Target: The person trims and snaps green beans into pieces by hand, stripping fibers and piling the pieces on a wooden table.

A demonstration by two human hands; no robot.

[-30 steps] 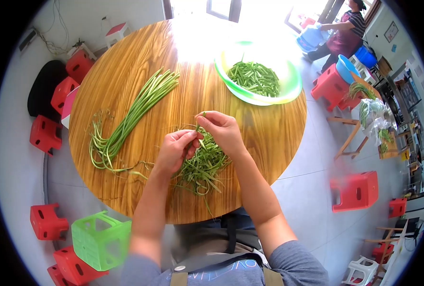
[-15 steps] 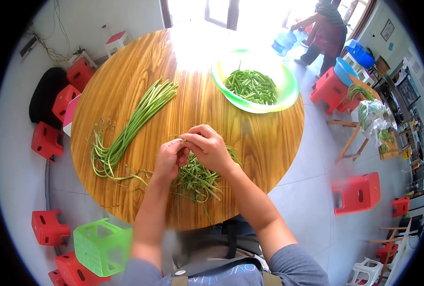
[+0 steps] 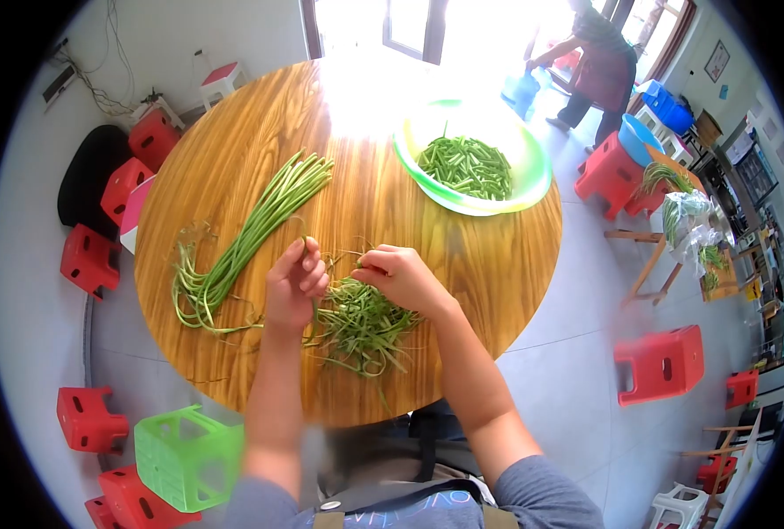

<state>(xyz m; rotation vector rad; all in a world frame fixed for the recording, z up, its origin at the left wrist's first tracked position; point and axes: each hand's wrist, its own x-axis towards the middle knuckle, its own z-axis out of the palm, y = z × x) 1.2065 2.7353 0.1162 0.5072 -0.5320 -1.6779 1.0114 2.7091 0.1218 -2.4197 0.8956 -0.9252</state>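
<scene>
My left hand (image 3: 295, 284) is closed in a pinch around a thin garlic scape, whose fine end curls above the fingertips and whose green length shows below the hand. To its right, my right hand (image 3: 403, 279) pinches a small green scape piece. Both hands are over a heap of scape trimmings (image 3: 370, 328) near the table's front edge. Left of them lies a bundle of long garlic scapes (image 3: 255, 225), with curly ends toward me. Farther back, cut scape pieces (image 3: 467, 167) fill the bottom of a green-and-white basin (image 3: 533, 181).
The round wooden table (image 3: 462, 291) is in front of me. Red stools (image 3: 661, 363) and a green stool (image 3: 185, 458) stand around it. At the back right a person (image 3: 604, 66) bends over a blue water jug (image 3: 522, 93). A side table holds more greens in plastic (image 3: 692, 216).
My hands have drawn apart, the left one upward and left, the right one slightly right and down. The person at the back has shifted slightly, and the jug now stands more upright.
</scene>
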